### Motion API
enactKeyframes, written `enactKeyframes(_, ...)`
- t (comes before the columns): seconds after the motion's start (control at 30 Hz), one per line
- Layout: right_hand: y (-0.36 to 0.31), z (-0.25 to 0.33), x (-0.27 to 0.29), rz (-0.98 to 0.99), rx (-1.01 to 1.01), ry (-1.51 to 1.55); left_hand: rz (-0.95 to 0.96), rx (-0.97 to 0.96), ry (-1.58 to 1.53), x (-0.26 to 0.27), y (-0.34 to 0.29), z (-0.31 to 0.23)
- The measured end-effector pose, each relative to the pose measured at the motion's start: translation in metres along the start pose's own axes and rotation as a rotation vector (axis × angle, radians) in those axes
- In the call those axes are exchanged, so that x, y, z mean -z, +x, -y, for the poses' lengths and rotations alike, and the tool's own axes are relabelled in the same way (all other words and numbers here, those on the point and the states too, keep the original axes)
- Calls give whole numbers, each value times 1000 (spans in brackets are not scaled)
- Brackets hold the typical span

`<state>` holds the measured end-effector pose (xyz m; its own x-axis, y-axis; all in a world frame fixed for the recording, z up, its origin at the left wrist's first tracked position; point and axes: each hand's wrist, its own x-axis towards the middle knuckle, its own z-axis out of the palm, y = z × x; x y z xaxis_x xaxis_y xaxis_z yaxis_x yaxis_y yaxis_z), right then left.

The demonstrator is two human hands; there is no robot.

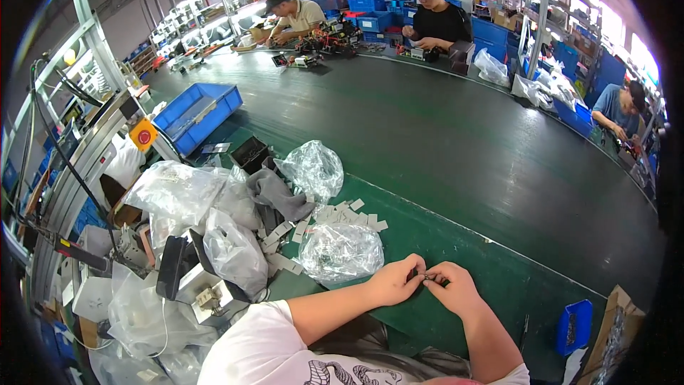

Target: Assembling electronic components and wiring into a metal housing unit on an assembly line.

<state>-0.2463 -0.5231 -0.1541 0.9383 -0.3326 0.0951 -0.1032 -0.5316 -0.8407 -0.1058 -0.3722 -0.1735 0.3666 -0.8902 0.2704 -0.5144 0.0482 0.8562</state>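
Observation:
My left hand (396,281) and my right hand (454,286) meet over the green tabletop (420,235) near its front edge. Both are closed, thumbs and forefingers pinched together around a tiny dark part (427,277). It is too small to name, and the fingers partly cover it. Just left of my left hand lies a clear plastic bag (342,253), its contents hard to make out. Behind that bag, small flat pale grey pieces (349,215) are scattered in a loose pile.
Stuffed clear bags (231,253) and a grey cloth (279,194) crowd the left, near an empty blue bin (199,115) and a red stop button (144,137). At right sit a small blue tray (574,326) and a cardboard box (614,335). Several people work beyond the dark belt (456,128).

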Motion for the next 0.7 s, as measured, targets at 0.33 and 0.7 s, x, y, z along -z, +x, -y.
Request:
enactKeyframes(0.33,0,0,0,28,-40,-63,37,-23,-32,-1,-1,7)
enactKeyframes(0.7,3,4,1,-18,-143,-46,7,34,-62,1,1,-1)
